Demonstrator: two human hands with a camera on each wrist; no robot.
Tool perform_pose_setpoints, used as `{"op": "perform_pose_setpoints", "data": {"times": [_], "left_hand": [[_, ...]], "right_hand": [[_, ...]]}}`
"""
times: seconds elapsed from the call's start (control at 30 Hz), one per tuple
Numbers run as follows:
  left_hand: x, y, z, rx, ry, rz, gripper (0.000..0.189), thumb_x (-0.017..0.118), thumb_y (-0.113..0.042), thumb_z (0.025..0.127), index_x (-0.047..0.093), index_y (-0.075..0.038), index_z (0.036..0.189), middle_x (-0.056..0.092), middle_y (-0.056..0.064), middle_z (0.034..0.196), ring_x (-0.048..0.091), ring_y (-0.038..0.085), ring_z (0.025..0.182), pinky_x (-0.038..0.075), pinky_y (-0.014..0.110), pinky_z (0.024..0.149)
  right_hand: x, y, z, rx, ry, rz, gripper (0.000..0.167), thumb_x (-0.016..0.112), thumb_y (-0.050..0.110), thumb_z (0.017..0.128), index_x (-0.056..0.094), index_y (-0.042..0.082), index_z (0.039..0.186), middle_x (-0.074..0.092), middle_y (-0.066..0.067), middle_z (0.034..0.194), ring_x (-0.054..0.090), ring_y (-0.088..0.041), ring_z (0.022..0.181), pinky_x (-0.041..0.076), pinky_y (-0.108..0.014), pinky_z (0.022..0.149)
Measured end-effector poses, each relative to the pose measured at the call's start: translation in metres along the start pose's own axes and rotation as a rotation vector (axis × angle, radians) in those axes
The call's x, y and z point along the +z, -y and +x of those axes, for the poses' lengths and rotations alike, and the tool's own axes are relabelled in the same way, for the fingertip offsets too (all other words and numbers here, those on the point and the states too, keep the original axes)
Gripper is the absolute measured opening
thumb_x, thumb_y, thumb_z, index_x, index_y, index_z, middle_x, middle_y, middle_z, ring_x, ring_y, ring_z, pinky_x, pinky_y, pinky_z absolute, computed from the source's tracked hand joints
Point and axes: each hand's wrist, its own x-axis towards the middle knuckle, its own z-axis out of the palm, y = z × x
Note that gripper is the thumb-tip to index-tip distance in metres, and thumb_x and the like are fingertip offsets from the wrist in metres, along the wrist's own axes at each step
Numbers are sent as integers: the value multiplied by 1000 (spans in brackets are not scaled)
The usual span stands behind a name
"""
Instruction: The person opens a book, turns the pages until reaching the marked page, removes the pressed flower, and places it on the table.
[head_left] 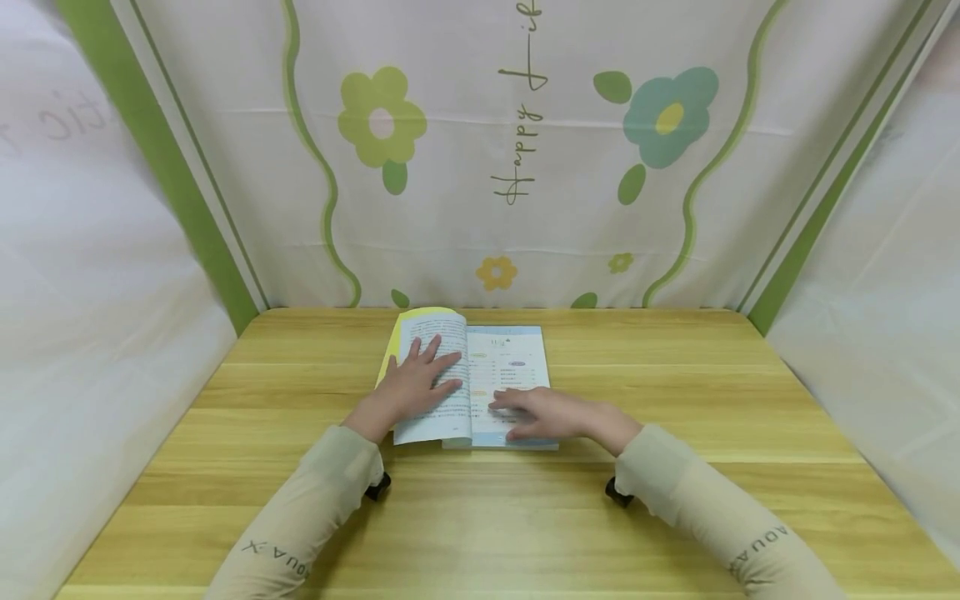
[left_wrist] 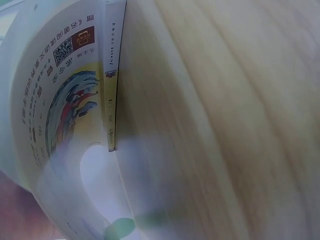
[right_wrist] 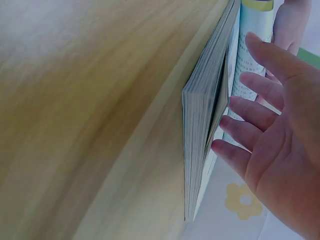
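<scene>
Hands (head_left: 414, 387) (head_left: 551, 414) over book (head_left: 517, 352); table edge (head_left: 637, 312) beyond; room beside

Under the left hand (head_left: 412, 385), a white-paged, dark-printed paperback book (head_left: 478, 371); around it, a yellow-brown, wood-grained table (head_left: 495, 508); beyond, white fabric (head_left: 465, 108) with green, teal, orange flowers.

"What's lettered beyond the left hand (head_left: 411, 387) and right hand (head_left: 551, 412)?"
"'Happy' runs sideways on the cloth wall (head_left: 450, 217); the next word is cut off."
"Behind the hands?"
"Both sleeves (head_left: 322, 492) seem to carry 'AQUA' and an 'X'."
"The book (head_left: 516, 346) by them?"
"Chinese characters: too small on its pages (head_left: 442, 429), too blurred on its cover (left_wrist: 31, 85), beside a QR code (left_wrist: 63, 51)."
</scene>
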Motion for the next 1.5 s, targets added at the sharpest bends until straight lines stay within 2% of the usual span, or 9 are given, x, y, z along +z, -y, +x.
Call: {"op": "perform_pose_setpoints", "data": {"times": [0.4, 0.6, 0.7, 0.83, 0.93, 1.1, 1.37, 1.43, 1.5], "left_hand": [[-3, 0, -1, -9, 3, 4, 51, 43, -24, 111, 38, -20, 161, 10, 15, 170, 3, 45, 154, 12, 74, 114], [-5, -2, 0, -2, 30, 16, 55, 41, -3, 106, 38, -12, 160, 9, 10, 171, 1, 43, 154, 15, 72, 115], [-5, -3, -1, 10, 28, -1, 53, 42, -10, 108, 35, -11, 161, 11, 9, 171, 2, 43, 154, 16, 73, 114], [-4, -3, -3, 13, 36, -10, 55, 41, -33, 112, 30, -18, 164, 9, 10, 171, 2, 42, 154, 17, 72, 115], [-3, -2, -5, 19, 35, -1, 58, 43, -39, 111, 29, -21, 164, 7, 12, 170, 2, 41, 154, 17, 71, 116], [-2, 0, -7, 18, 34, -8, 60, 46, -40, 110, 30, -19, 164, 6, 14, 170, 1, 41, 155, 15, 70, 116], [-3, 2, -8, -4, 55, -20, 60, 46, -37, 110, 29, -14, 163, 2, 16, 170, -1, 41, 154, 16, 69, 117], [-4, 3, -7, -8, 48, -25, 60, 46, -34, 110, 29, -12, 163, 1, 17, 170, -1, 42, 154, 17, 68, 117], [-4, 3, -7, -9, 38, -21, 59, 46, -30, 110, 30, -11, 163, 1, 18, 170, 0, 44, 154, 17, 69, 116]], "right_hand": [[-6, -3, -12, 8, 72, -19, 67, 82, 24, 90, 55, 6, 148, 33, -16, 163, 24, -37, 152, 24, -53, 120], [-8, -7, -14, -5, 75, -26, 64, 82, 22, 90, 56, 7, 147, 33, -15, 163, 24, -37, 152, 23, -53, 120], [-11, -8, -14, 5, 77, -25, 62, 81, 23, 90, 58, 8, 146, 34, -13, 164, 24, -35, 152, 23, -53, 121], [-12, -9, -16, 23, 91, -24, 61, 81, 25, 91, 59, 10, 146, 34, -10, 164, 25, -32, 152, 24, -52, 121], [-12, -10, -17, 17, 100, -25, 61, 81, 24, 90, 59, 10, 146, 34, -10, 164, 25, -32, 152, 24, -53, 120], [-12, -10, -18, 15, 97, -26, 60, 81, 22, 90, 59, 10, 145, 35, -11, 163, 26, -33, 152, 25, -53, 120], [-18, -9, -21, 62, 118, -9, 52, 75, 18, 93, 62, 10, 143, 37, -10, 162, 27, -30, 152, 24, -50, 121], [-19, -9, -22, 74, 124, -8, 51, 72, 13, 92, 63, 10, 142, 37, -10, 162, 27, -30, 152, 29, -47, 119], [-20, -8, -22, 79, 127, -10, 53, 70, 10, 89, 63, 10, 141, 37, -9, 162, 27, -29, 152, 35, -42, 111]]}}
